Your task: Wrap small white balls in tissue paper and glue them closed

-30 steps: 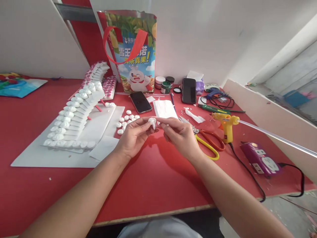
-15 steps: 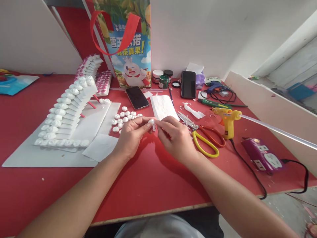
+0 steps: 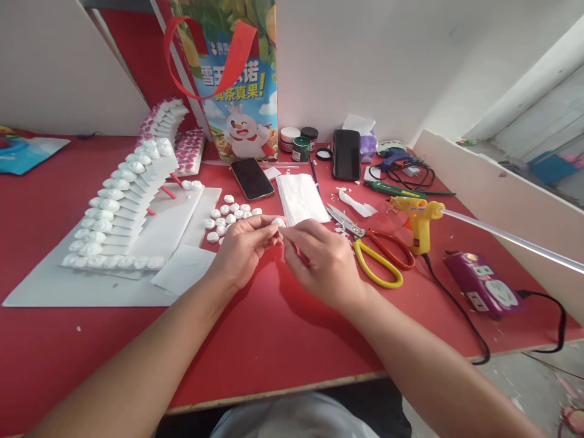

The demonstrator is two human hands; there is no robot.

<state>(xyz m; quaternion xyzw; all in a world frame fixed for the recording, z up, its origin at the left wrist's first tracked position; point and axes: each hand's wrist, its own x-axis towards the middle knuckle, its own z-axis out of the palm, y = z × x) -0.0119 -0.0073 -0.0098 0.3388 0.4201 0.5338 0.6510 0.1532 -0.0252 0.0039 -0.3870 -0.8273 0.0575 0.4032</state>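
My left hand (image 3: pixel 241 248) pinches a small white paper rosette (image 3: pixel 278 222) between thumb and fingers above the red table. My right hand (image 3: pixel 326 252) is closed against the rosette's lower right side, its fingertips meeting those of the left; whatever they grip there is too small to make out. Just behind the left hand lie several white rosettes (image 3: pixel 225 210). A stack of white paper strips (image 3: pixel 302 198) lies behind the right hand. Scissors (image 3: pixel 381 261) with one yellow and one red handle rest to the right, blades partly apart.
On the left, a curved white model (image 3: pixel 130 201) stands on a white board (image 3: pixel 41 292). A yellow glue gun (image 3: pixel 420 225) and a purple power box (image 3: pixel 483 286) are at right. Behind are a phone (image 3: pixel 252 178), paint jars (image 3: pixel 301 149) and a bag (image 3: pixel 241 115).
My right hand has turned slightly, with its fingers curled in more below the rosette. The white strip end that hung under the rosette no longer shows. The view has shifted a little.
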